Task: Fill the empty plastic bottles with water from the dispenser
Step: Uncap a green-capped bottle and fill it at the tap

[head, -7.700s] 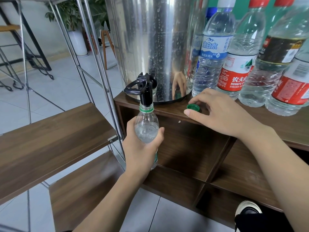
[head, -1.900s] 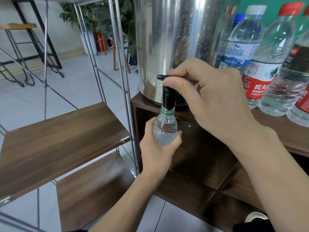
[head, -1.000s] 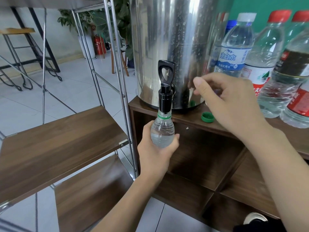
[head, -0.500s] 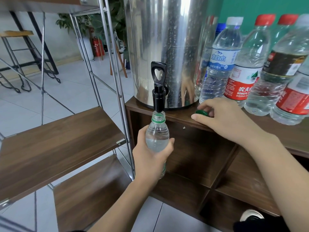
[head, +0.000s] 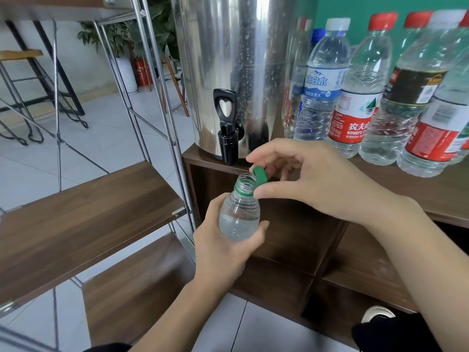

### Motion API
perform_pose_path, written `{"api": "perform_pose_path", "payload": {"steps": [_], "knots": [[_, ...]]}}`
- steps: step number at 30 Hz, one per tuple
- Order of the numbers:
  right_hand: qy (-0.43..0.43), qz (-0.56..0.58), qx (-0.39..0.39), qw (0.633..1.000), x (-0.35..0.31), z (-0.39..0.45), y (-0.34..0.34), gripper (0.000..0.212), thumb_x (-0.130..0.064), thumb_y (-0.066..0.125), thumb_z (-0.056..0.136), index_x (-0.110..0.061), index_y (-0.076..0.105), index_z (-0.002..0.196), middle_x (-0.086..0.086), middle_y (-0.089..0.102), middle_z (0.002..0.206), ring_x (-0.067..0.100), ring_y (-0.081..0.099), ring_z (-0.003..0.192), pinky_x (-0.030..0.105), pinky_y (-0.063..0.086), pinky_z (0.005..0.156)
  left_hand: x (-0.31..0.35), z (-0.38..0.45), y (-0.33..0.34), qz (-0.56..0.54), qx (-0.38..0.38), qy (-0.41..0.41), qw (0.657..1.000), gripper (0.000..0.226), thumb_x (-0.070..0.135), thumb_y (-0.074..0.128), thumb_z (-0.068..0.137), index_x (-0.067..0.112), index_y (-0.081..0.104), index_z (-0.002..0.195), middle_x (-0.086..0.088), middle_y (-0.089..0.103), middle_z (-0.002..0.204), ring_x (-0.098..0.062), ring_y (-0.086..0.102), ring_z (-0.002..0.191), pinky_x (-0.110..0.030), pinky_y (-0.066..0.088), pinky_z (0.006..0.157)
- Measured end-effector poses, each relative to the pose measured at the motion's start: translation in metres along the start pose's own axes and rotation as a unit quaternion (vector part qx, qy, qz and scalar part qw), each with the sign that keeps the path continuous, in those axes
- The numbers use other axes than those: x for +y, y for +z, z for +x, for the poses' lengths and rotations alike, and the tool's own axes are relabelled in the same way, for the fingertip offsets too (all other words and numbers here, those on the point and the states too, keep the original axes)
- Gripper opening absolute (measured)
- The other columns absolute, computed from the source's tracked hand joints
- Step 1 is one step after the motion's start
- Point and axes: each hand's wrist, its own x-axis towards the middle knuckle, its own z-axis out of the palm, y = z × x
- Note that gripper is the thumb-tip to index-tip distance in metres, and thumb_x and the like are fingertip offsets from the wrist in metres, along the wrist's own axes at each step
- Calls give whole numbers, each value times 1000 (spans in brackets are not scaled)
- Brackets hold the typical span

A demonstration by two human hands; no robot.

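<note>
- The small clear plastic bottle (head: 239, 214) stands upright in the air, in front of the wooden cabinet and below and a little to the right of the dispenser's tap; its mouth is uncovered, a green ring sits round its neck, and water shows inside it up to about the shoulder.
- The left hand (head: 223, 246) grips the bottle round its middle and lower body from the left, with the thumb on the near right side and the fingers wrapped behind.
- The right hand (head: 314, 177) pinches the green cap (head: 260, 175) between thumb and forefinger; the cap is tilted on edge just beside the right rim of the bottle's mouth, touching or nearly touching it, not seated on it.
- The other fingers of the right hand are loosely curled above the cap.
- The black tap (head: 227, 123) juts from the base of the steel dispenser (head: 236, 59), its looped lever standing upright; the spout ends above and left of the bottle's mouth, apart from it.
- The dispenser stands at the left end of the wooden cabinet (head: 431, 194), its shiny wall beaded with droplets.
- To the right of the dispenser a row of capped water bottles (head: 355, 97) stands on the cabinet top, with blue, red and dark labels and white, blue and red caps.
- Left of the cabinet a metal-framed rack with wooden shelves (head: 83, 219) stands on the tiled floor (head: 109, 138).
</note>
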Motion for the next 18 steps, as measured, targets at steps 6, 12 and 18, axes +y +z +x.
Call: {"api": "perform_pose_path", "payload": {"steps": [6,12,18], "knots": [[13,-42,-23,999,-5,-5,-3,33,-31,86,77,-36,77,108,-14,71,95,7,64,82,23,52,76,1,-4,1,23,-32,55,998,60,53,85,70,42,58,122,23,70,109,-6,72,99,-23,58,82],[46,-103,-58,992,-7,-7,-8,28,-44,84,75,-31,76,99,-13,69,87,0,62,84,15,50,74,-2,-6,2,39,-65,91,993,61,44,89,72,45,56,123,25,69,108,-3,71,96,-11,53,80],[53,-235,-43,970,-1,-10,-4,58,-81,54,70,-25,65,84,-10,62,79,6,57,76,28,50,65,-5,-5,6,47,-88,92,991,62,41,92,71,46,56,122,24,70,107,-3,72,95,-14,54,80]]}}
